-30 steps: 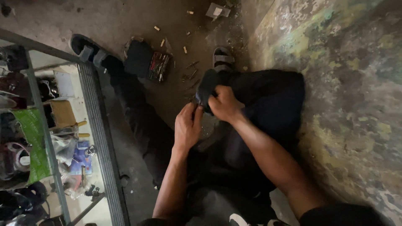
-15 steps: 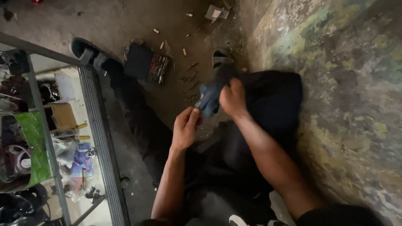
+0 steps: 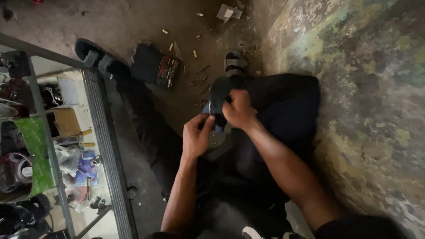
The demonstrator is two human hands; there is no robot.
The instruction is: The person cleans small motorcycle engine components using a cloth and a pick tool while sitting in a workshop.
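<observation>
While I look down over my lap, my right hand (image 3: 239,108) is clamped on a dark rounded leather shoe (image 3: 220,95) above my knee; my left hand (image 3: 196,135) pinches its lower edge. Step in hand, I judge: working the shoe. The next move calls for steady bracing.
</observation>
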